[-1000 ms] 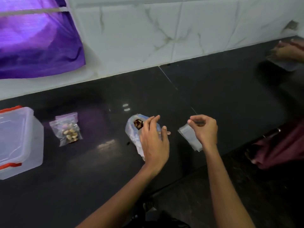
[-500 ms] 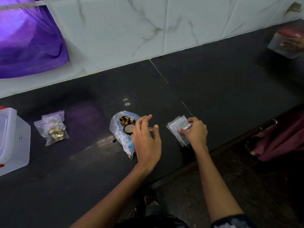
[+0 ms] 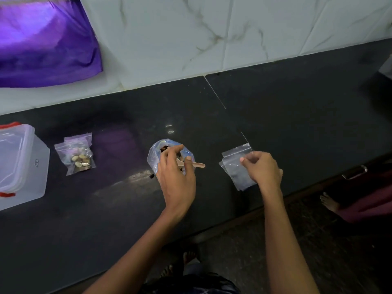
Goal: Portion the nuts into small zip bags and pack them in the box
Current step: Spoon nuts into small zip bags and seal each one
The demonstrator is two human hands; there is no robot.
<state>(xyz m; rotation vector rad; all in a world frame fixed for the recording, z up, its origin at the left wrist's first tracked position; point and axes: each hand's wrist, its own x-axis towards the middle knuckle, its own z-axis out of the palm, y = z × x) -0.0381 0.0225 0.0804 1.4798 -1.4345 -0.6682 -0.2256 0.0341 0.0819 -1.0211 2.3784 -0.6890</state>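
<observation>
Right hand (image 3: 262,168) lifted, empty bags (image 3: 235,164) beneath

You had everything laid along the desk (image 3: 275,115), which ran against the tiled wall (image 3: 191,39) behind it. At the far left sat the box (image 3: 23,166), and just to its right lay two filled zip bags (image 3: 77,154), one overlapping the other. Further right, near the middle, was the open bag of nuts (image 3: 158,152), with your left hand (image 3: 177,179) over it and a small scoop (image 3: 196,165) lying under its fingers. To the right of that lay a stack of empty zip bags (image 3: 235,164), your right hand (image 3: 262,168) on top. A cloth (image 3: 46,45) hung on the wall at upper left.
</observation>
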